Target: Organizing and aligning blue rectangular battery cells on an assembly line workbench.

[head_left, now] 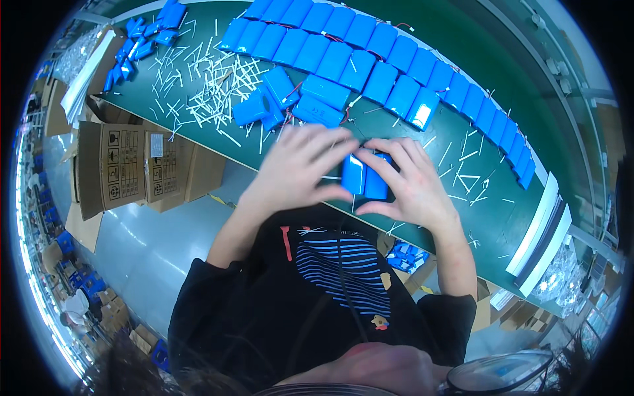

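Between the hands, two glossy blue rectangular packs [365, 178] lie side by side on the green worktop [495, 219]. The right grip [417, 186] arches half-open over one — hold unclear; the left grip [297, 165], blurred, spreads wide, apparently empty. Beyond both — rows of similar blue packs [327, 61].

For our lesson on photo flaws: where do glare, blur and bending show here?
Head view: white glare on a blue pack past the right hand; head view: left hand smeared, right hand crisper; head view: green table bows along its far edge.
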`<state>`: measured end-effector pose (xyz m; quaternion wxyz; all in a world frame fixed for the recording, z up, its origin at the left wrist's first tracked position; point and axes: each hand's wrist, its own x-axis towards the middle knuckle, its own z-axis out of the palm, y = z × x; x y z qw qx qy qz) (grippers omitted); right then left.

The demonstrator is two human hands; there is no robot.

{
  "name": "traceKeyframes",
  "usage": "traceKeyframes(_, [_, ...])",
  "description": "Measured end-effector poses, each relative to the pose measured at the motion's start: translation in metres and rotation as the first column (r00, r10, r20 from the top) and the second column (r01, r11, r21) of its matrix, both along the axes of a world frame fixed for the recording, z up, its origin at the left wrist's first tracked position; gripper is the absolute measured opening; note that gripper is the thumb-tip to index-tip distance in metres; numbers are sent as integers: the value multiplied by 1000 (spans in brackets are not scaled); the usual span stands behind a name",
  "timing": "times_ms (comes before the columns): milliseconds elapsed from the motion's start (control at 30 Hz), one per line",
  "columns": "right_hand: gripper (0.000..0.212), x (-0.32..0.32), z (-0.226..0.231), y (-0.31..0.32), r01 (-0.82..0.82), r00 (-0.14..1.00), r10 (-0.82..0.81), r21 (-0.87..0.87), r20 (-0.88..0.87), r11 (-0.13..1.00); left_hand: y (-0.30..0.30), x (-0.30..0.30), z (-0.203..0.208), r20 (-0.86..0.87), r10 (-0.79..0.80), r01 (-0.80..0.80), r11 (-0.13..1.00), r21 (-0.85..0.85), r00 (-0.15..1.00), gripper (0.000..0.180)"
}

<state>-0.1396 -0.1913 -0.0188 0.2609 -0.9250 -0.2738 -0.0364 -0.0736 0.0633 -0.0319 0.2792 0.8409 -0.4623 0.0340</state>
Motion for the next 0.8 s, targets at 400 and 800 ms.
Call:
traceKeyframes(400, [72,1,-11,16,100,993,-99,-12,70,995,8,32,-1,348,91,-166,967,192,933,51])
traceKeyframes(800, [74,2,-10,7,170,979,-169,-8,111,985,-8,-3,4,32,141,-144,982,124,989,44])
